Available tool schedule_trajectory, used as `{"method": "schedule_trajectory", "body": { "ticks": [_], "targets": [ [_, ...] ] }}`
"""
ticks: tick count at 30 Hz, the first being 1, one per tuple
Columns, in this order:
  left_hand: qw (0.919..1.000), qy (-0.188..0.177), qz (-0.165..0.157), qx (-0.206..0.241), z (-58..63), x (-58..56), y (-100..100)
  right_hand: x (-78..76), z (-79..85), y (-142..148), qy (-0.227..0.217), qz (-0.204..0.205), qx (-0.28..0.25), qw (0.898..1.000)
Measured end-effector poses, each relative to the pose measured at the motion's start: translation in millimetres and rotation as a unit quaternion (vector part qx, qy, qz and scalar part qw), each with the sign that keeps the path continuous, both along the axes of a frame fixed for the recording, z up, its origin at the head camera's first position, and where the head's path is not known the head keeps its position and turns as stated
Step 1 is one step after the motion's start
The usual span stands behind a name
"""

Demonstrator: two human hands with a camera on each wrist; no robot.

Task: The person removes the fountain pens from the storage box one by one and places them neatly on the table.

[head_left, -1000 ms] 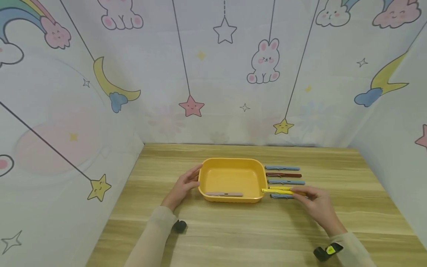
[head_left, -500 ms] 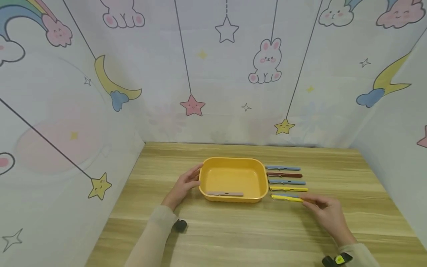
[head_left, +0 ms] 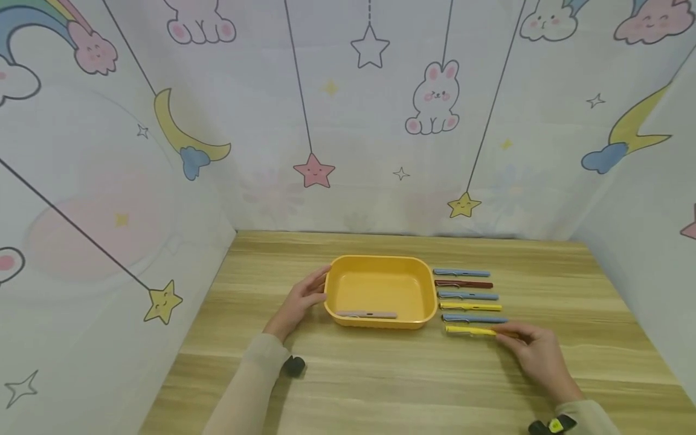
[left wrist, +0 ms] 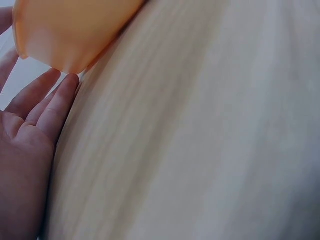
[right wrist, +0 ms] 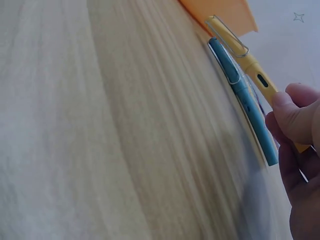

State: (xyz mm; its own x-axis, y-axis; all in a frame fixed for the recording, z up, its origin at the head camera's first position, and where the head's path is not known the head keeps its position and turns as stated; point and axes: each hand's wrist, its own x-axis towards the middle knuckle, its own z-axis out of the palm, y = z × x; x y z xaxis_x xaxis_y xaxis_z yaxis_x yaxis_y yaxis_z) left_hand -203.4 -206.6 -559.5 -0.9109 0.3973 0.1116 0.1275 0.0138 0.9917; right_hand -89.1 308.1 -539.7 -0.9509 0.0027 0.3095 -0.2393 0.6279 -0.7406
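A yellow pen [head_left: 470, 330] with a metal clip is pinched by its right end in my right hand [head_left: 535, 353], low over the table in front of a row of pens. Closest to it lies a blue pen [head_left: 473, 318]; in the right wrist view the held yellow pen [right wrist: 245, 57] appears beside a teal-looking pen [right wrist: 245, 95]. My left hand [head_left: 296, 305] touches the left wall of a yellow tray [head_left: 380, 324] with extended fingers. In the left wrist view several fingertips rest against the tray's outer side [left wrist: 75, 35]. Inside the tray, along its front wall, lies a pale pinkish pen [head_left: 367, 315].
Right of the tray, other pens lie roughly parallel: a blue pen [head_left: 462, 273], a dark red pen [head_left: 464, 284], another blue pen [head_left: 467, 295] and a yellow pen [head_left: 470, 307]. The wood-patterned table [head_left: 380, 386] is bounded by printed cloth walls [head_left: 348, 205].
My right hand has moved the yellow pen toward the front and slightly right, from beside the tray's edge, past the blue pen. The left hand and tray have stayed in place.
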Motion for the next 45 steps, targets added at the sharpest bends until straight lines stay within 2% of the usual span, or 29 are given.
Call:
{"method": "schedule_trajectory", "body": {
  "ticks": [7, 12, 24, 33, 45],
  "targets": [
    [1.0, -0.003, 0.0, -0.006, -0.1, 0.7, -0.7, 0.6, -6.0, -2.0, 0.021, 0.018, 0.005, 1.0],
    [1.0, 0.002, -0.001, -0.006, -1.4, 0.6, -1.0, 0.8, -5.8, -3.9, 0.023, 0.014, 0.013, 1.0],
    [0.9999, -0.008, -0.006, 0.001, 0.4, -0.2, -0.4, -0.9, -8.6, -1.6, 0.046, 0.004, 0.067, 0.997],
    [0.9999, -0.01, -0.002, 0.001, 1.6, -0.3, -0.1, -4.4, -10.8, -2.1, 0.093, 0.002, 0.12, 0.988],
    [0.9999, -0.013, -0.005, 0.003, -0.1, -1.6, -0.9, -8.4, -11.2, -1.6, 0.115, 0.011, 0.158, 0.981]
  ]
}}
